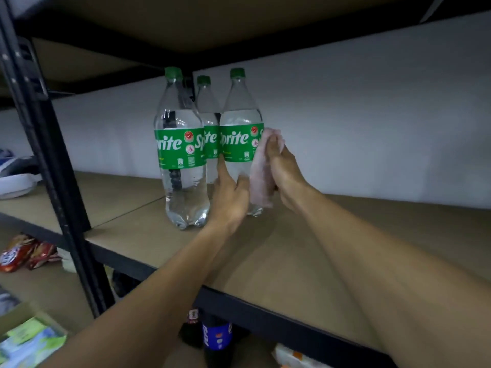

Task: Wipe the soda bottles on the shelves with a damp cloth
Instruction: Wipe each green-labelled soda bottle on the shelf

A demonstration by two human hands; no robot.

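Three clear soda bottles with green caps and green labels stand on the brown shelf board (305, 251). The left bottle (182, 155) is nearest to me, a second bottle (208, 112) stands behind, and the right bottle (240, 128) is between my hands. My left hand (229, 197) grips the lower part of the right bottle from the left. My right hand (283, 168) holds a pale pink cloth (261, 179) pressed against the bottle's right side, from the label downward.
A black metal upright (50, 144) rises at the left. A white wall backs the shelf. Dark cola bottles (216, 338) stand on the level below. Snack packets (24, 252) and a box of packets (29, 343) lie lower left. White items (16, 181) sit on the neighbouring shelf.
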